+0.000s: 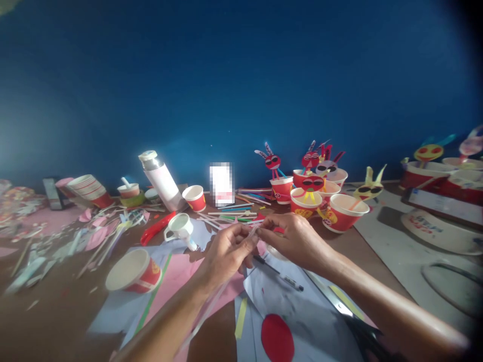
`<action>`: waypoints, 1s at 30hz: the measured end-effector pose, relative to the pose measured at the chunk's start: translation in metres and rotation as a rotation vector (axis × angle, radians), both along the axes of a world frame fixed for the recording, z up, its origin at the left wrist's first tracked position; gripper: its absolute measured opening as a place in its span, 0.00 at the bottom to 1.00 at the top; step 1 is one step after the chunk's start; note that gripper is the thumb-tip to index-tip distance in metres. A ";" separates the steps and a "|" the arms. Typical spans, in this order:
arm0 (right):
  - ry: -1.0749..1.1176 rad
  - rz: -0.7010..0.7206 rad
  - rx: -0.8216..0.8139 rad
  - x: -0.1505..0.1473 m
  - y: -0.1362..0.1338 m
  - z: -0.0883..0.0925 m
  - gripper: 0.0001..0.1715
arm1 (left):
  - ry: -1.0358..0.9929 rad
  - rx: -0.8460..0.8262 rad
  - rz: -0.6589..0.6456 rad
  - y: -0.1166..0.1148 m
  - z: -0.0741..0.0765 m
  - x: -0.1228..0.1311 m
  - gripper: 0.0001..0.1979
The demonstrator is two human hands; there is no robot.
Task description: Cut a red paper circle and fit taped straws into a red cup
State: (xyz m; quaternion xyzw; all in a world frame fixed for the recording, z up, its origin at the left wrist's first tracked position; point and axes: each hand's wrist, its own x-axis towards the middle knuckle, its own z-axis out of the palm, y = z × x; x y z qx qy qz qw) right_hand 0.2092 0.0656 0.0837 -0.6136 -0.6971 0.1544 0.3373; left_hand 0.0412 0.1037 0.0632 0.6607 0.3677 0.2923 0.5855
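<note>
Red paper oval [277, 338] lies nearest us, toward desk's [56, 337] near edge. Step in hand's prob. working the thin pale strip [254, 230], which we hold above mid-desk, btwn near & back edges; next move likely needs a steady 2-hand pinch. Our L hand [232, 251] & R hand [296, 236] both pinch it narrowly, forearms [175, 314] slanting in from near edge.

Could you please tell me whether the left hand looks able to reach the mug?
Probably yes: the left hand is near the mug, and nothing tall appears to stand between them, though it seems busy with a pale strip and might have to let go.
</note>
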 end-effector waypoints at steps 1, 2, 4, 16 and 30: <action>-0.005 -0.003 0.003 0.000 0.000 -0.001 0.11 | 0.006 0.009 0.008 0.000 0.000 0.001 0.14; -0.011 -0.005 0.009 -0.001 0.001 -0.001 0.11 | 0.006 0.015 0.013 0.000 0.000 0.001 0.14; -0.025 -0.009 0.027 -0.001 0.001 -0.003 0.11 | -0.005 0.018 0.016 0.001 -0.001 0.002 0.15; 0.000 -0.034 0.018 -0.006 0.001 -0.002 0.06 | -0.013 0.030 0.058 0.007 -0.001 0.001 0.14; -0.008 -0.029 0.028 -0.007 0.004 -0.008 0.07 | -0.025 -0.029 0.099 0.007 0.005 0.000 0.13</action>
